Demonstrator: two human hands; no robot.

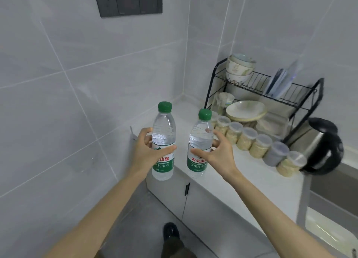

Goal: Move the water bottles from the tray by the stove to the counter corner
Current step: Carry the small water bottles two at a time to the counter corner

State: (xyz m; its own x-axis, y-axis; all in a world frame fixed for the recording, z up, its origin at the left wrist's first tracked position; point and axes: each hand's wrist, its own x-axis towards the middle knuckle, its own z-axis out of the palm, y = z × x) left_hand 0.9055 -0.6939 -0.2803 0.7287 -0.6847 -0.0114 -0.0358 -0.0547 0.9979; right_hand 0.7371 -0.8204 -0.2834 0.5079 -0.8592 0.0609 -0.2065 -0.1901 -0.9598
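Note:
I hold two clear water bottles with green caps and green labels, both upright, above the near end of the white counter (257,178). My left hand (147,151) is shut on the left water bottle (164,133) around its middle. My right hand (219,155) grips the right water bottle (201,139), thumb across its front. The right bottle's base is at the counter's front edge; I cannot tell whether it touches. The left bottle's base hangs past the counter's end. The counter corner (182,102) lies beyond them where the tiled walls meet. No tray or stove is in view.
A row of several lidded plastic jars (249,139) runs along the counter to the right. Behind them a black wire dish rack (267,87) holds bowls and plates. A black electric kettle (323,147) stands at far right. Cabinet doors (203,209) sit below; my shoe (170,231) is on the floor.

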